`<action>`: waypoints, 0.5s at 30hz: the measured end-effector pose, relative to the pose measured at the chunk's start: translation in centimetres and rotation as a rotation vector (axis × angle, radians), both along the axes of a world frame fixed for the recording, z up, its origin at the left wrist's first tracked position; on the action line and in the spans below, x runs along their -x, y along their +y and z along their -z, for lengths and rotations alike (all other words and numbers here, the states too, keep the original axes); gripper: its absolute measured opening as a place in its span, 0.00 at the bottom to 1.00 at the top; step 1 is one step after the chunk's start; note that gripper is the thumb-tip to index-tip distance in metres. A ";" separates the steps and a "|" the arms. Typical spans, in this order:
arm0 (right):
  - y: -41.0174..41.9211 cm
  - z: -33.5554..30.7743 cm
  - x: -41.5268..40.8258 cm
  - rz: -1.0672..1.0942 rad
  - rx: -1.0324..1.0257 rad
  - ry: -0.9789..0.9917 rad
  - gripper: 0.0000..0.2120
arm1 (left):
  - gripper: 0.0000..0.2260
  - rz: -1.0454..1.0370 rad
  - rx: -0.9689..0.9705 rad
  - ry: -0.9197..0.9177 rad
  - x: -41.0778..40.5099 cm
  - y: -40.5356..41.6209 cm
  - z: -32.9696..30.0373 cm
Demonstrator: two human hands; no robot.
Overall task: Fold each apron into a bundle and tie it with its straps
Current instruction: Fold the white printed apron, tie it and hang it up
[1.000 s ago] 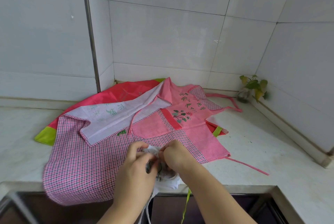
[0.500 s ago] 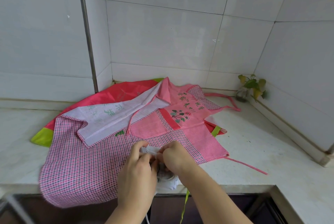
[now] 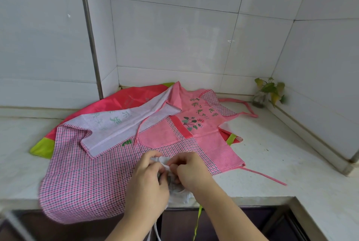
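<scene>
White cloth, folded into a small bundle [image 3: 177,192], is held at the front edge of the table [image 3: 272,163], on top of the checked apron [image 3: 87,172] and directly between the two hands. The left hand [image 3: 147,184] is curled over the bundle's left side, and the right hand [image 3: 191,172] is bent over its top, with the fingers [image 3: 173,167] pinched narrowly on what appears to be a white strap [image 3: 164,164]; the knot itself is hidden under the knuckles, so its state cannot be told. More white strap [image 3: 155,231] hangs down past the table edge, beside a loose green strap [image 3: 198,219]. Tying seems to be under way on this first bundle, while the pink apron [image 3: 194,124] and a red apron [image 3: 116,101] beneath it are still spread flat, unfolded. Several slips could follow from here: the bundle could spring open if either grip is eased before the knot is drawn tight; the green strap could be caught into the knot, since it trails close by; and the bundle could be tipped over the edge, because it is perched right at the lip.
</scene>
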State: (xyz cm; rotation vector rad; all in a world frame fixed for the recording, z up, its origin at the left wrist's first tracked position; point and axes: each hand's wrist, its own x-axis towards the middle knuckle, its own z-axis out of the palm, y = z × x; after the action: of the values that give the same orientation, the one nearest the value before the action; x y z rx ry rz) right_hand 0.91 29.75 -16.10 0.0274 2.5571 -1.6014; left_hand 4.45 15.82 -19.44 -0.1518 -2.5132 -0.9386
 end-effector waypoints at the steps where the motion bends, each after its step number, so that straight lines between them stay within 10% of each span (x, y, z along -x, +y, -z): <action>1: -0.1 0.3 0.0 0.034 0.043 0.004 0.12 | 0.08 0.011 -0.025 -0.012 0.1 -0.1 -0.1; 15: -2.0 0.4 -0.9 0.242 -0.015 0.132 0.13 | 0.14 0.097 -0.158 -0.052 0.1 -1.3 -0.1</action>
State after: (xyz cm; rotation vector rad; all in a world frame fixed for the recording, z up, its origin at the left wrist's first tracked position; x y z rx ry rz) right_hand 1.84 27.78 -16.51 0.2495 2.7569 -1.7181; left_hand 4.31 14.53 -19.32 -0.2029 -2.4846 -1.1892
